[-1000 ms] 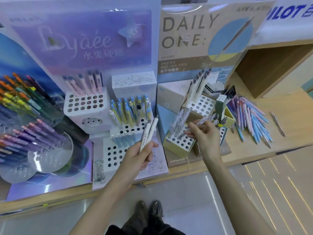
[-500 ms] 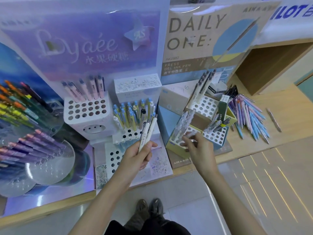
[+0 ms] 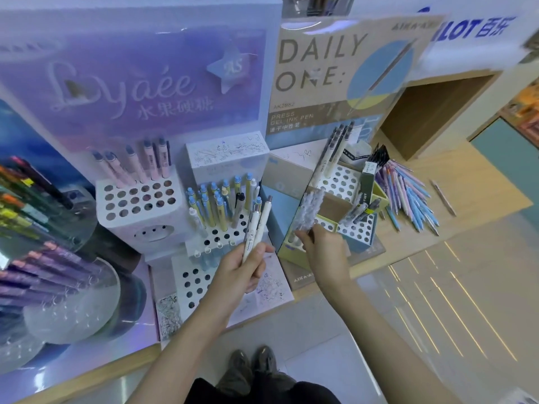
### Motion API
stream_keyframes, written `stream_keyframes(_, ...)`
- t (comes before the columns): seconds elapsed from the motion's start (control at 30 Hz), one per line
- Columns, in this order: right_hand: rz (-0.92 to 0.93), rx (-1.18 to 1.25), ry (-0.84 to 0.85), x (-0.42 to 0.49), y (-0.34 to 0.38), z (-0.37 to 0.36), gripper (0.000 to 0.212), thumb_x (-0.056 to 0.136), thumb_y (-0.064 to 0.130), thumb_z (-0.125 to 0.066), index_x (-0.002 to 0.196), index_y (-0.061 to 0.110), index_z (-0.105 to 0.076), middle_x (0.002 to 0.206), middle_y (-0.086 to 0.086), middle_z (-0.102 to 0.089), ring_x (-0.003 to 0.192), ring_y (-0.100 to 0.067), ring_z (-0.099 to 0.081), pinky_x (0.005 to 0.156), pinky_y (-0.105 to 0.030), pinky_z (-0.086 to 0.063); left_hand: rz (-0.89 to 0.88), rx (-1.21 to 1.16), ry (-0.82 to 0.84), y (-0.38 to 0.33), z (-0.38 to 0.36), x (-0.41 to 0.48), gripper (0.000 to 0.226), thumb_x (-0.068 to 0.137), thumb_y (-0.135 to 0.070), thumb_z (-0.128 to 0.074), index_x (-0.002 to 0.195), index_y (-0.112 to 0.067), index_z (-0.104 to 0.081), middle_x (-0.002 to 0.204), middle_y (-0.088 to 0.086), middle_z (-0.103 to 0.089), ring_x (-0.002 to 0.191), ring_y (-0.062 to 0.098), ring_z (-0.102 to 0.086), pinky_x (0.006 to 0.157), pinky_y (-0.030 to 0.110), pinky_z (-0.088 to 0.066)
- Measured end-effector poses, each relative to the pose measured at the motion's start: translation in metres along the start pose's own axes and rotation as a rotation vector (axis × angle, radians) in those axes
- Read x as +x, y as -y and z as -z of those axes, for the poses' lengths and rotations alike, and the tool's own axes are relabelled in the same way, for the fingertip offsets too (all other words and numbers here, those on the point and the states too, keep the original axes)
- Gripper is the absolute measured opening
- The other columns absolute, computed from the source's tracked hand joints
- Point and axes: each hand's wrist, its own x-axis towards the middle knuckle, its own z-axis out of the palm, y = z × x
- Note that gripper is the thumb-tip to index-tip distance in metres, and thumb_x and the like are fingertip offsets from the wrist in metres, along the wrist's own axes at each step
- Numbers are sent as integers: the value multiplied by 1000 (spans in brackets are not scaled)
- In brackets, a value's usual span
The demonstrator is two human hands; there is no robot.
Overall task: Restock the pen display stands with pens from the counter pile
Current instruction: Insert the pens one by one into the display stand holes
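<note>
At the counter's front edge, the left hand (image 3: 243,272) grips two white pens (image 3: 258,223) upright in curled fingers, just before the blue-capped pens (image 3: 217,201) crowding the purple stand (image 3: 137,199). The right hand (image 3: 325,250) pinches the foot of the clear patterned pens (image 3: 310,211) standing in the beige stand (image 3: 344,182), whose front block hems it in. Further right, the counter pile (image 3: 408,196) fans over the wooden counter (image 3: 481,185), one loose pen (image 3: 443,196) apart, with bare wood beyond.

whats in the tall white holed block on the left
Pink pens stand in the white block's back row; other holes look empty. Their tips are hidden inside.
</note>
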Motion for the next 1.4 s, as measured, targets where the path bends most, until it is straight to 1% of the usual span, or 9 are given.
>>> stream_keyframes(0.1, -31, 39, 71, 4, -1, -1, 35, 96, 34, -52, 82, 3, -59, 80, -17, -67, 75, -33, -63, 59, -35, -43, -7, 15, 26, -1, -1, 0, 21, 98, -25, -46, 97, -13, -64, 54, -11, -42, 45, 5, -30, 43, 14, -27)
stream_keyframes(0.27, -33, -69, 242, 6, -6, 15, 51, 91, 46, -57, 60, 10, -41, 57, -7, -46, 60, -28, -48, 54, -33, -31, -13, 5, 48, -4, -10, 0, 23, 98, -26, -46, 100, -10, -63, 54, -10, -42, 45, 6, -29, 44, 15, -27)
stream_keyframes(0.33, 23, -123, 224, 1, -10, 25, 49, 89, 51, -57, 65, 8, -53, 62, -5, -56, 63, -24, -54, 58, -34, -41, -14, -16, 68, -7, -16, 1, 27, 95, -32, -47, 102, -11, -62, 55, -10, -42, 44, 6, -29, 42, 15, -28)
stream_keyframes(0.47, 116, 537, 56, 1, -2, 65, 19, 91, 37, -61, 89, 20, -66, 77, 6, -66, 59, -6, -58, 54, -22, -47, -22, -49, 141, -14, -33, 9, 52, 81, -58, -53, 107, -14, -45, 57, -9, -39, 45, 8, -25, 42, 17, -28)
stream_keyframes(0.63, 81, 1089, 424, 31, 6, 109, 10, 90, 17, -63, 99, 15, -67, 86, -24, -64, 58, -10, -54, 48, -22, -45, -74, -27, 186, -26, -69, 27, 30, 81, -64, -52, 92, -37, -45, 61, -7, -50, 44, 8, -30, 44, 18, -28)
stream_keyframes(0.83, 150, 1095, 421, 76, -34, 139, 8, 91, 10, -61, 95, 11, -67, 79, -7, -70, 63, -11, -60, 57, -24, -52, -221, 72, -192, -37, -124, 52, 25, 89, -51, -42, 98, -29, -49, 79, -13, -66, 65, 6, -59, 60, 15, -45)
stream_keyframes(1.07, 446, 770, 244, 141, -63, 155, 15, 95, 22, -56, 90, 34, -64, 70, 8, -65, 67, -18, -62, 66, -38, -50, -383, -3, -592, -50, -164, 70, 22, 83, -41, -52, 95, -30, -65, 97, -9, -65, 86, -12, -59, 73, 3, -41)
stream_keyframes(1.27, 578, 679, 305, 150, -55, 141, 24, 96, 22, -54, 85, 44, -55, 69, 1, -63, 66, -16, -58, 62, -30, -45, -423, -49, -735, -47, -173, 73, 19, 87, -32, -55, 102, -36, -67, 100, -13, -69, 94, -7, -60, 77, 6, -43)
stream_keyframes(1.4, 652, 602, 373, 152, -56, 132, 15, 95, 16, -55, 90, 28, -62, 71, -8, -63, 61, -18, -56, 55, -27, -42, -454, -100, -833, -46, -175, 82, 19, 91, -22, -55, 106, -21, -67, 96, -9, -74, 92, -3, -65, 76, 7, -46)
